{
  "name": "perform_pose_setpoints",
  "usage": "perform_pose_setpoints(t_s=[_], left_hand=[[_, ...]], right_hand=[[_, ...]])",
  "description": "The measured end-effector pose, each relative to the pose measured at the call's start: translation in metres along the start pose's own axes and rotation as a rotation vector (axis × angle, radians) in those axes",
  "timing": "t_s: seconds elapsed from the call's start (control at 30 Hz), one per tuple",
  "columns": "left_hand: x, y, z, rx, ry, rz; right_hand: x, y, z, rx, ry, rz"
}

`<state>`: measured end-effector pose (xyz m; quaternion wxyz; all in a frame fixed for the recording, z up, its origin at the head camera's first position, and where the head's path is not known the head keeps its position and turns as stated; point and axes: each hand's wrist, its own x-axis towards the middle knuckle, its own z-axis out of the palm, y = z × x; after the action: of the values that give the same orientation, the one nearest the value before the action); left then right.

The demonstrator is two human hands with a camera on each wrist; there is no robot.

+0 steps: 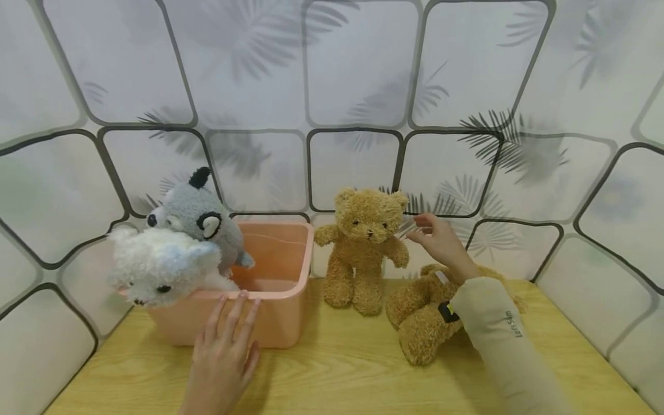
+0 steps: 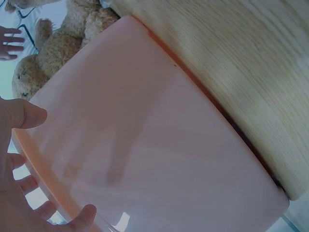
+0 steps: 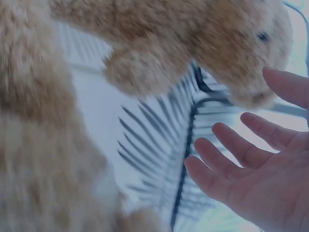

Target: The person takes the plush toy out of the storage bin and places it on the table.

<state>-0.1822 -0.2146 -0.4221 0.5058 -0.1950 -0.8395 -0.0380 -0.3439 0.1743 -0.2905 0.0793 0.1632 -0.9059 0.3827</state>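
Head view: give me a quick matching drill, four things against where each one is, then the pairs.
Things:
1. Upright bear
2. Lying bear
3. Grey plush
4. Left hand

Places:
A. under the right forearm
B. in the bin, behind the white plush
C. fingers on the bin's front wall
D. standing just right of the bin

Pairs: 1-D, 2-A, 3-B, 4-C
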Motion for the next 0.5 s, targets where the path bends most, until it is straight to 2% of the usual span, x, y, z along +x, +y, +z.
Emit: perform_pose_setpoints(t_s=[0.17, 0.5], left_hand=[[0.000, 0.000, -0.001, 0.001, -0.007, -0.006], [0.001, 0.002, -0.002, 0.001, -0.019, -0.006]], right_hand=[[-0.017, 0.007, -0.026, -0.024, 0.044, 0.004], [-0.058, 0.051, -0.060, -0.020, 0.085, 0.080]])
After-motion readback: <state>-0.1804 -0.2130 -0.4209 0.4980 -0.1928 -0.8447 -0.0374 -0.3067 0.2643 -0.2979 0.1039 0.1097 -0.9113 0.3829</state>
